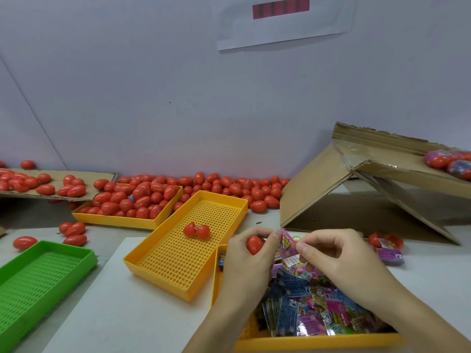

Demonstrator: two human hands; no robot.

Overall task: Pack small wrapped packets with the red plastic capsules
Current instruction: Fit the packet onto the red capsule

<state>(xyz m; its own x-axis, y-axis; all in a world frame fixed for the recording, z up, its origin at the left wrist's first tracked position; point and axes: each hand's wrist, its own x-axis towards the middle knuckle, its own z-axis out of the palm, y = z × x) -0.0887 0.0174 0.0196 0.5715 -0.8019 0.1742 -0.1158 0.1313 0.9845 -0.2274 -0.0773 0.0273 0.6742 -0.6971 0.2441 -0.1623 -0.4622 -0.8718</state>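
My left hand (251, 253) grips a red plastic capsule (254, 245) in its curled fingers. Thumb and forefinger of that hand also touch a small pink wrapped packet (288, 247), which my right hand (328, 253) pinches from the other side. Both hands hover over a yellow tray (305, 343) heaped with several blue and pink packets (313, 307). An opened red capsule (196, 230) with its two halves apart lies in the middle yellow tray (178, 278).
A third yellow tray (119, 220) full of closed red capsules stands at the back left, with more capsules (229, 186) loose along the wall. A green tray (38, 278) sits front left. A flattened cardboard box (356, 189) rises at the right, another open capsule (386, 241) beside it.
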